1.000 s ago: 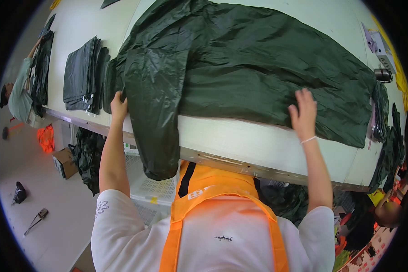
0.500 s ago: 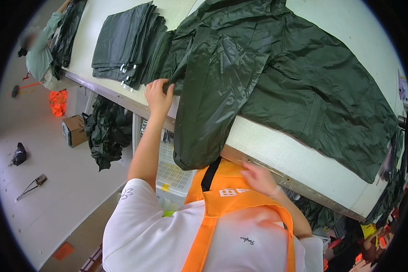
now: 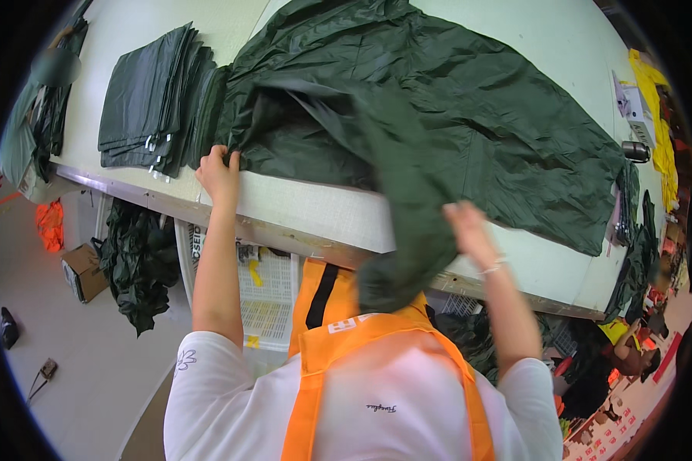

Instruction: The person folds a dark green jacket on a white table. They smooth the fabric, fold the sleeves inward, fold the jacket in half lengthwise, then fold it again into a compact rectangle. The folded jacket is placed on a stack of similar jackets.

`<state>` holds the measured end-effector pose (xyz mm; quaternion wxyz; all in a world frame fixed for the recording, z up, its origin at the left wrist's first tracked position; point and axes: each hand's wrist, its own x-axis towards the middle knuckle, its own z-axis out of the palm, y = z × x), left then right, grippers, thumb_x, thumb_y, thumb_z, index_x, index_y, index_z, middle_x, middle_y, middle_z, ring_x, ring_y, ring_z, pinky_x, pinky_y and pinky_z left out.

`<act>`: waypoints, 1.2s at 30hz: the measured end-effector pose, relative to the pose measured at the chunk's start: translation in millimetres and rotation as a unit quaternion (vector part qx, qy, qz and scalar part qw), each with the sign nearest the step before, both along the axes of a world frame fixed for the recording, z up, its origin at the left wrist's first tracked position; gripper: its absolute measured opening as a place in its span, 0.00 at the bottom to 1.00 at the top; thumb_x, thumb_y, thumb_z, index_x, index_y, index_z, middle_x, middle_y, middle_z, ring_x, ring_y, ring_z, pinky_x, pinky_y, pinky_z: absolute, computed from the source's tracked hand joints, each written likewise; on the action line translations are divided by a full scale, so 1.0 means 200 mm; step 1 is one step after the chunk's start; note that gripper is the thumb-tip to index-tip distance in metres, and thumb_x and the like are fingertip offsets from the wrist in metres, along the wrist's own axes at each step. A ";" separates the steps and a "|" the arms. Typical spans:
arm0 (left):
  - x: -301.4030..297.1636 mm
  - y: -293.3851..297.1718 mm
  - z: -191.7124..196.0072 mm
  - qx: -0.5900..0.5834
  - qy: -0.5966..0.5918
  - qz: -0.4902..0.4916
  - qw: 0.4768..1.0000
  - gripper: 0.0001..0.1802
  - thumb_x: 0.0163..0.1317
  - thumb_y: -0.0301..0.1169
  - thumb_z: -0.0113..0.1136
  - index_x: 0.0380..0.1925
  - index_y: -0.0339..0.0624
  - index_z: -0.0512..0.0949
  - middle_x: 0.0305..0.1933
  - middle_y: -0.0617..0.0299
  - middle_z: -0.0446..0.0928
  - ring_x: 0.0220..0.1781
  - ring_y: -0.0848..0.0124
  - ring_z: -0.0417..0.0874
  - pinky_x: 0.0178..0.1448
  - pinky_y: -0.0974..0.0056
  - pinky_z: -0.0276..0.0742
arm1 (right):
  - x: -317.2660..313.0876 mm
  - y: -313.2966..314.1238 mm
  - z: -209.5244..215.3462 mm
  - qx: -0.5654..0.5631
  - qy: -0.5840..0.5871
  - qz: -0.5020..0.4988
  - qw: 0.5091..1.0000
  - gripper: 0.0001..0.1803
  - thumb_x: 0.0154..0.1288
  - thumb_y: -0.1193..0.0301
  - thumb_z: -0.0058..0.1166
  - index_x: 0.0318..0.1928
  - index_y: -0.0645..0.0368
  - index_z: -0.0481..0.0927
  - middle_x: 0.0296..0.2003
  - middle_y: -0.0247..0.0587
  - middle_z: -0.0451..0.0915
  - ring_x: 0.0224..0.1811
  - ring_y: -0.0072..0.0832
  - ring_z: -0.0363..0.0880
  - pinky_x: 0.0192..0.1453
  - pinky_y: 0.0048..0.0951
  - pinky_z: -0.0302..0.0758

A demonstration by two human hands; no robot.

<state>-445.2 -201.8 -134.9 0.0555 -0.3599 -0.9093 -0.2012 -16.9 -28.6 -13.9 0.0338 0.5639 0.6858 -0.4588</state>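
Note:
A dark green rain jacket (image 3: 515,146) of thin, shiny fabric lies spread over the white table. One sleeve (image 3: 419,200) is smeared by motion; it bends over the table's front edge and its end hangs before my apron. At the jacket's left edge, beside a stack of folded dark green garments (image 3: 146,100), my left hand (image 3: 220,178) pinches the fabric between thumb and fingers. My right hand (image 3: 473,234) is against the right side of the moving sleeve. Blur hides whether its fingers grip the cloth.
The table's metal-trimmed front edge (image 3: 315,244) runs in front of me. White plastic baskets (image 3: 269,319) stand beneath it. Dark green cloth (image 3: 134,261) hangs at the left, near a cardboard box (image 3: 84,273). Another person (image 3: 27,138) is at the far left. A black cylindrical object (image 3: 636,151) is at the right.
The sleeve has swung rightward from beside my left hand. My right hand has risen from my apron to the sleeve. The view has shifted right; my left hand stays at the jacket's left edge.

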 end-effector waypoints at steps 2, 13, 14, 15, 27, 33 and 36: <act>-0.01 -0.02 0.01 -0.008 -0.008 0.007 1.000 0.12 0.52 0.37 0.66 0.34 0.47 0.77 0.32 0.62 0.78 0.39 0.60 0.76 0.47 0.56 0.65 | 0.19 0.34 0.24 0.096 -0.014 0.106 0.990 0.17 0.66 0.61 0.53 0.32 0.65 0.75 0.22 0.46 0.76 0.23 0.32 0.71 0.31 0.33 0.70; 0.21 0.17 0.34 0.119 0.097 -0.094 0.984 0.26 0.44 0.21 0.53 0.48 0.47 0.77 0.50 0.54 0.77 0.53 0.54 0.75 0.57 0.55 0.69 | 0.60 0.66 0.16 0.591 -0.039 -0.025 0.805 0.24 0.61 0.67 0.57 0.56 0.61 0.71 0.56 0.52 0.72 0.59 0.48 0.67 0.63 0.44 0.63; 0.34 0.27 0.41 0.140 0.058 -0.183 0.971 0.26 0.44 0.20 0.52 0.49 0.47 0.76 0.51 0.55 0.76 0.56 0.54 0.74 0.61 0.53 0.66 | 0.74 0.61 0.13 0.592 -0.040 -0.099 0.799 0.27 0.61 0.66 0.57 0.58 0.64 0.69 0.57 0.56 0.69 0.60 0.49 0.66 0.65 0.43 0.61; 0.51 0.38 0.45 0.163 0.020 -0.272 0.948 0.27 0.44 0.20 0.51 0.49 0.47 0.76 0.53 0.56 0.76 0.59 0.54 0.72 0.64 0.52 0.63 | 0.93 0.56 0.01 0.608 -0.049 -0.179 0.772 0.31 0.62 0.61 0.57 0.59 0.67 0.67 0.58 0.58 0.68 0.62 0.50 0.64 0.66 0.42 0.59; 0.98 1.12 0.10 -0.126 0.044 -0.371 0.919 0.35 0.62 0.55 0.50 0.68 0.63 0.59 0.75 0.69 0.49 0.76 0.60 0.48 0.72 0.36 0.40 | 1.30 0.80 -0.03 0.381 -0.196 -0.185 0.884 0.21 0.72 0.56 0.42 0.29 0.61 0.71 0.25 0.55 0.77 0.27 0.58 0.72 0.34 0.48 0.71; 0.86 0.94 0.34 -0.109 0.025 -0.408 0.906 0.43 0.49 0.54 0.64 0.65 0.56 0.65 0.75 0.60 0.51 0.76 0.50 0.46 0.71 0.34 0.36 | 1.09 0.82 0.09 0.516 0.031 0.070 0.853 0.19 0.65 0.64 0.52 0.55 0.53 0.74 0.54 0.43 0.75 0.56 0.44 0.72 0.59 0.42 0.68; 0.73 0.94 0.23 -0.177 0.052 -0.357 0.916 0.47 0.46 0.59 0.64 0.67 0.58 0.63 0.75 0.60 0.50 0.76 0.50 0.45 0.71 0.34 0.36 | 0.98 0.85 -0.20 0.419 -0.145 0.167 0.881 0.30 0.64 0.56 0.52 0.66 0.44 0.65 0.69 0.37 0.58 0.72 0.40 0.52 0.71 0.54 0.49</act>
